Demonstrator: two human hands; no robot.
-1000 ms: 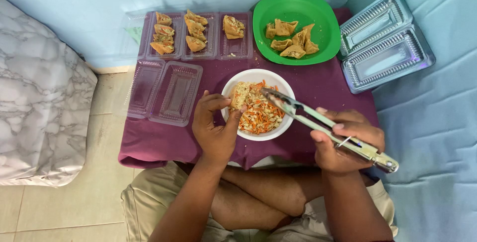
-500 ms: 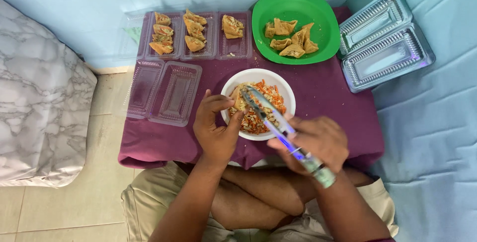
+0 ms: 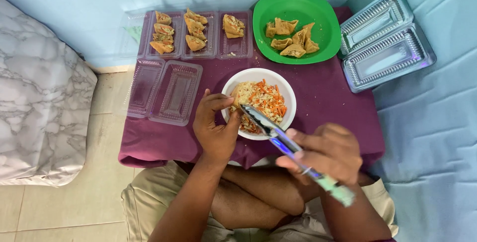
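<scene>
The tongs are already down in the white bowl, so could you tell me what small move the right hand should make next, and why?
Probably squeeze the tongs shut on a pinch of the shredded filling. Their tips lie in the white bowl right beside the piece that the left hand steadies at the rim, while the right hand grips the handles, so a small closing should gather some filling.

Green plate (image 3: pixel 318 13), white bowl (image 3: pixel 290 98), maroon tablecloth (image 3: pixel 338 93), grey-veined marble cushion (image 3: pixel 35 98)

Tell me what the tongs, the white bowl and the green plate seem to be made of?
Tongs: metal by the shiny silvery glint. White bowl: smooth, plain, probably plastic or ceramic; can't tell which. Green plate: likely plastic, given bright uniform colour and soft sheen.
</scene>
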